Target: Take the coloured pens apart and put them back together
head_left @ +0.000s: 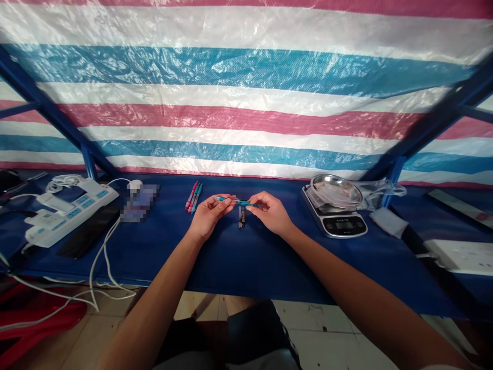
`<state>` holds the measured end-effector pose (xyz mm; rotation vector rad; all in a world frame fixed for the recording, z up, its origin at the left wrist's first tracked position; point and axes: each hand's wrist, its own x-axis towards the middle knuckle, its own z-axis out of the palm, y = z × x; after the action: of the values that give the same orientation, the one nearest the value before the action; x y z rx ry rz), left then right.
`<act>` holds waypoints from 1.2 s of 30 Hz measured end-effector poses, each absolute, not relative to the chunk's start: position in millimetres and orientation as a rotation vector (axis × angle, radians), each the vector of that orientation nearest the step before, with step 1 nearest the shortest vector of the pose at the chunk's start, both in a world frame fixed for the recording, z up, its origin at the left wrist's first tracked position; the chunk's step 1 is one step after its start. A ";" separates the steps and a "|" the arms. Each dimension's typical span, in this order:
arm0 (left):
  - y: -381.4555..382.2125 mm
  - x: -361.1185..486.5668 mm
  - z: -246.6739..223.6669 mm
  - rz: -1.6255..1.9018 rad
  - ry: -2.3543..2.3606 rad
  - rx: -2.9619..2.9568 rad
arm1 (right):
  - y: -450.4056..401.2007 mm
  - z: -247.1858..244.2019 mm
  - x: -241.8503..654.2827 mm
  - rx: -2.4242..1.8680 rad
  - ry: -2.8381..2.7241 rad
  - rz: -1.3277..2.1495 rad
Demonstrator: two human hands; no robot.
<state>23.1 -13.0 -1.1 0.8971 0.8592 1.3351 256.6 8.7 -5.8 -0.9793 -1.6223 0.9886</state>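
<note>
Hold the pen (242, 201) over the desk (242, 267), pinched near one end in the left hand (209, 215) and near the other in the right hand (275, 213). Press lightly, with both grips in line, to avoid bending the thin middle. Work low, clear of the dark pieces (241, 218) and the other pens (191, 196).

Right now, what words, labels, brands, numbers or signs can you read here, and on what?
Nothing is legible for certain.
Digital scale: pale markings on its front panel, too small and blurred to read.
Left power strip: any print is too small to read.
Held teal pen parts: no readable print.
</note>
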 end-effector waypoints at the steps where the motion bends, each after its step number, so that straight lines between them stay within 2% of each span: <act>1: -12.9 22.8 -0.9 1.344 0.867 0.902 | 8.8 -6.0 256.6 -0.981 -1.621 0.989; 10: -12.0 20.5 -3.6 1.312 0.901 0.924 | 3.7 -1.3 255.6 -0.942 -1.566 1.323; 17: -13.1 22.7 -3.4 1.306 0.954 0.975 | 6.0 -1.7 256.0 -0.999 -1.604 1.055; 23: -12.6 21.0 -2.9 1.304 1.025 1.029 | 6.9 -4.0 256.5 -0.964 -1.585 1.087; 30: -14.0 20.6 -0.9 1.291 0.971 1.081 | 1.5 4.4 256.6 -0.947 -1.553 1.373; 36: -14.2 19.6 0.3 1.329 1.017 1.070 | 4.7 2.8 257.2 -0.944 -1.569 1.168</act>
<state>19.6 -14.2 0.3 1.0701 1.0169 1.3286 257.2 4.7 2.8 -0.9440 -1.5689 1.1677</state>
